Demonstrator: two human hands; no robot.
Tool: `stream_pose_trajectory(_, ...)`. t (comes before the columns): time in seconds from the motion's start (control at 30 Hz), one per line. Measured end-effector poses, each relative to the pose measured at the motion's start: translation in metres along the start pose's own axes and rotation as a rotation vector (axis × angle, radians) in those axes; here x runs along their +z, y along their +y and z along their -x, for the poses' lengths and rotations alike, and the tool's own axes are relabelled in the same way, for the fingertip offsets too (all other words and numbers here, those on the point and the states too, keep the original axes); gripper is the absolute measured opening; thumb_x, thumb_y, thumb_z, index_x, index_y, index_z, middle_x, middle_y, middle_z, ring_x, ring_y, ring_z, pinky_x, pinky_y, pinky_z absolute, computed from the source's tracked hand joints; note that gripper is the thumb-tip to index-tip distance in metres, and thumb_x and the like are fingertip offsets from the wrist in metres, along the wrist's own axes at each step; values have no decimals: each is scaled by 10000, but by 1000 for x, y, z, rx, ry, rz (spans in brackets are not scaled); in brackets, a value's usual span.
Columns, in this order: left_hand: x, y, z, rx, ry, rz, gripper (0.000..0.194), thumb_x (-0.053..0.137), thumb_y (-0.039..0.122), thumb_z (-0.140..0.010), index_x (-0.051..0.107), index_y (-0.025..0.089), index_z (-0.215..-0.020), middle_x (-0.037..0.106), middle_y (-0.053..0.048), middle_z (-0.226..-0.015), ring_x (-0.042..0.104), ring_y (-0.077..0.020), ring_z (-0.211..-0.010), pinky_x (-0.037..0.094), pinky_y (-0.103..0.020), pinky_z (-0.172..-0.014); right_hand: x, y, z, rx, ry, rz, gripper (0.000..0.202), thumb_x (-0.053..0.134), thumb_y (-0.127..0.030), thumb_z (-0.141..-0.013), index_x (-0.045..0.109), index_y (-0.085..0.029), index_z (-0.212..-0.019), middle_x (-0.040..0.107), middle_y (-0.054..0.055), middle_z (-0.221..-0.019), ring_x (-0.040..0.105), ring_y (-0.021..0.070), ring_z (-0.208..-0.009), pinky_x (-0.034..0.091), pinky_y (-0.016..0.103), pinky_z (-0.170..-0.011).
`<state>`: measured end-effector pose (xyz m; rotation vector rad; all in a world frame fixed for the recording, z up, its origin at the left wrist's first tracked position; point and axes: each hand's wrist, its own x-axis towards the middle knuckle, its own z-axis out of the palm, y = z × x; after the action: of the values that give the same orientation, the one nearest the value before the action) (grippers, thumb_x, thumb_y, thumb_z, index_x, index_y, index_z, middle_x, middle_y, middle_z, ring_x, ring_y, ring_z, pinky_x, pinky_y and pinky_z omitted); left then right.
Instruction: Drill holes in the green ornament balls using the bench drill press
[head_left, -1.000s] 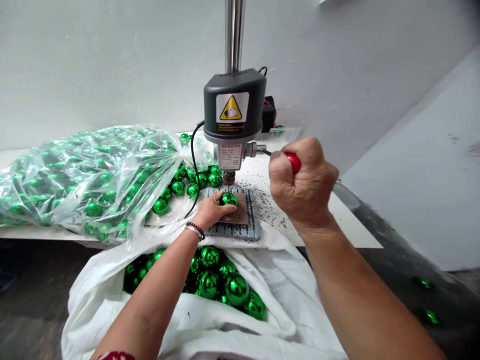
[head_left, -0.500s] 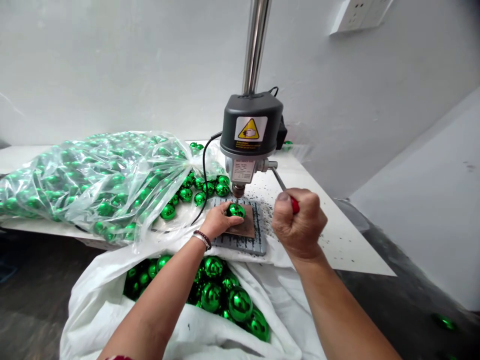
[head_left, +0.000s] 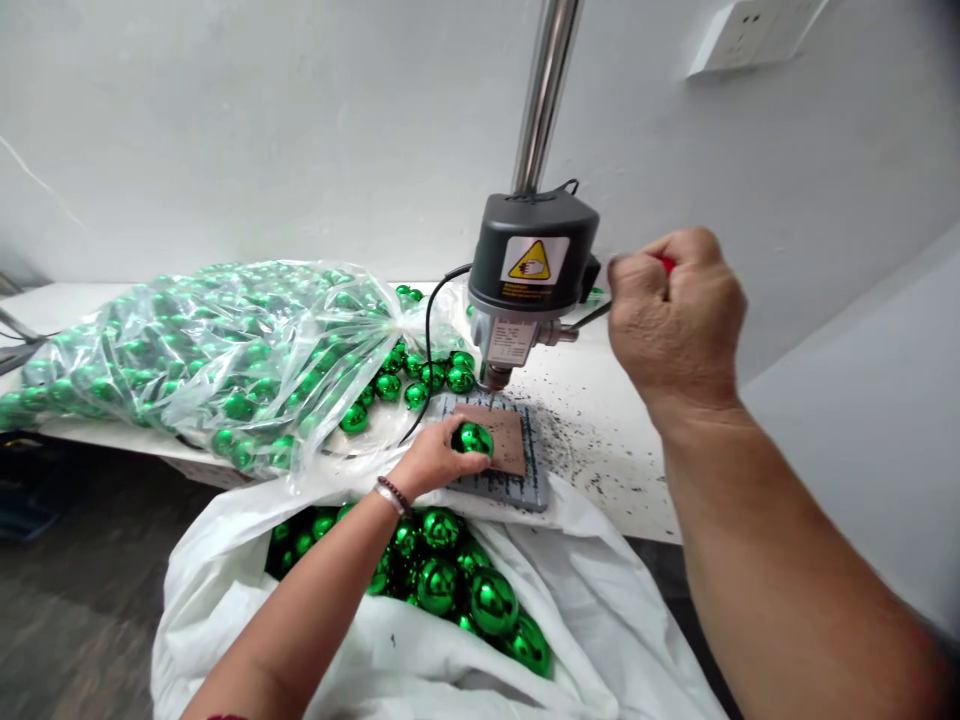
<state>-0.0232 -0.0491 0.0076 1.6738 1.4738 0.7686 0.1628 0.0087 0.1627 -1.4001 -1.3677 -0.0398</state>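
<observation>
My left hand [head_left: 439, 458] grips a shiny green ball ornament [head_left: 475, 439] between thumb and fingers, over the near left part of a brown board [head_left: 508, 440]. That board lies on the grey slotted base [head_left: 531, 490] of a drill press [head_left: 534, 250]. The drill chuck [head_left: 495, 378] with its thin bit is just behind and above the ball, apart from it. At the right, my right hand [head_left: 679, 310] is closed round the red knob [head_left: 667, 265] of the feed lever [head_left: 592, 316], which is raised.
A clear plastic bag [head_left: 202, 350] full of green balls lies on the white table [head_left: 622, 430] at the left, with loose balls [head_left: 415, 396] beside it. Nearer me, a white sack [head_left: 600, 620] holds more green balls [head_left: 493, 600]. Dark shavings and a black cable [head_left: 429, 345] surround the press.
My right hand has swung the lever up and the chuck has risen. The ball in my left hand has come toward me, away from under the bit. The view has shifted left.
</observation>
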Motion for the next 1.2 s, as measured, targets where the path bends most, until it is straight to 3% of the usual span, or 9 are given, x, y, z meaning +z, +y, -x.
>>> stream_pose_trajectory(0.13,-47,-11,38,-66,-265,-207,704,799,474,-617,643,189,-1242,718,-77,-1068,647,-209,-857,478,-260,-745,1,1,3,2,-5,53,35,522,-151,-839,530,-141,-806,465,-32,-682,328,50,-618,303,236,-665)
stream_pose_trajectory(0.33,-78,-40,25,-351,359,-665,389,423,224,-925,569,115,-1269,575,-229,-1300,616,-293,-1122,455,-379,-931,9,16,0,-116,67,71,93,492,-214,-846,549,-151,-809,483,-14,-696,335,56,-630,298,249,-645)
stream_pose_trajectory(0.43,-83,-59,8,-522,345,-741,482,437,275,-913,468,117,-1367,536,-257,-1316,628,-338,-1086,470,-431,-884,10,20,0,-158,76,61,117,503,-247,-847,556,-152,-804,502,-13,-685,361,56,-622,299,251,-624)
stream_pose_trajectory(0.57,-86,-75,4,-433,275,-633,591,599,271,-812,473,191,-1384,607,-184,-1226,620,-292,-1063,452,-386,-902,9,21,2,-176,101,29,194,487,-322,-873,576,-160,-813,507,-17,-688,392,58,-629,304,262,-616)
stream_pose_trajectory(0.67,-82,-68,9,-238,366,-377,592,692,260,-736,541,177,-1303,664,-95,-1041,624,-220,-931,465,-311,-831,9,18,3,-154,97,6,160,493,-285,-869,574,-157,-818,498,-24,-691,392,54,-634,317,261,-632)
stream_pose_trajectory(0.73,-74,-56,12,-165,364,22,582,718,312,-728,547,183,-1268,643,-18,-842,604,-155,-737,465,-260,-691,8,14,4,-125,80,-11,98,506,-217,-854,568,-148,-822,475,-32,-677,381,51,-633,329,257,-651)
stream_pose_trajectory(0.9,-48,-32,10,-235,128,949,331,697,323,-747,544,182,-1005,606,23,-738,611,-97,-586,454,-199,-550,2,0,7,8,29,-3,53,529,-175,-867,524,-127,-845,448,-50,-678,345,40,-629,326,234,-686)
stream_pose_trajectory(1.03,-27,-20,-3,-364,15,1055,308,706,238,-742,510,171,-970,648,-18,-781,692,-155,-672,490,-199,-540,0,-3,7,10,-11,-42,93,521,-195,-882,479,-135,-824,397,-67,-652,323,38,-624,315,212,-693)
stream_pose_trajectory(1.2,-2,-4,-24,-393,98,747,396,645,245,-834,478,172,-1186,620,17,-770,577,-61,-484,370,-156,-427,-2,-2,5,16,-23,-122,160,559,-176,-861,426,-164,-774,352,-71,-625,292,47,-605,276,216,-678)
